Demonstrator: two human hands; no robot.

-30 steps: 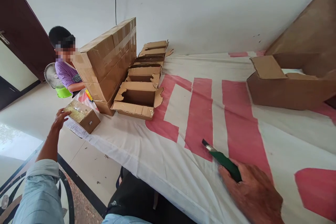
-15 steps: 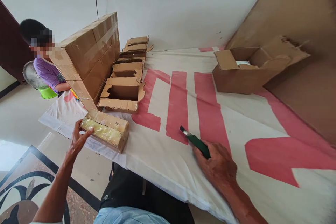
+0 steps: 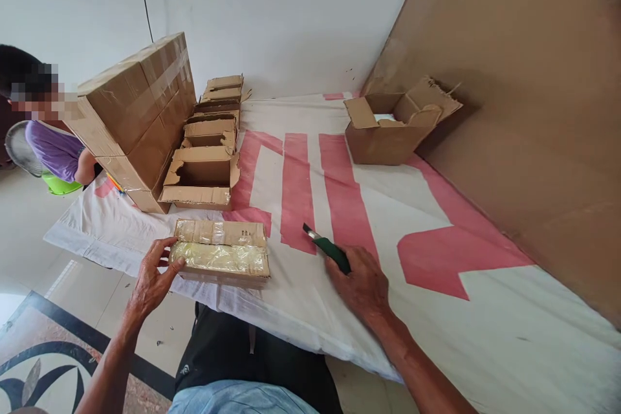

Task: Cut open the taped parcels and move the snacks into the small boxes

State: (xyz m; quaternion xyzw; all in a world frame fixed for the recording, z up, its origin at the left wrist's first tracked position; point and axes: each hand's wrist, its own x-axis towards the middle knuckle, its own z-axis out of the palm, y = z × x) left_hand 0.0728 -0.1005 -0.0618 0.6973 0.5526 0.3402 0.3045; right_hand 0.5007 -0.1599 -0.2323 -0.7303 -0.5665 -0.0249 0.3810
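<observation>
A small taped cardboard box (image 3: 220,252) lies near the front edge of the cloth-covered table (image 3: 436,310), right in front of me. My left hand (image 3: 152,275) grips its left end, thumb on the taped top. My right hand (image 3: 361,281) rests on the cloth to the right of the box and holds a green-handled utility knife (image 3: 326,248), its blade pointing up and left, a short way from the box.
A row of opened empty boxes (image 3: 204,171) runs back along the left, beside a stack of sealed cartons (image 3: 138,110). Another opened box (image 3: 388,129) sits at the back right against a large leaning cardboard sheet (image 3: 524,97). A person (image 3: 48,142) stands at far left.
My left hand has pulled the small taped box from the table's left corner to right in front of me. My right hand with the knife has come closer to it.
</observation>
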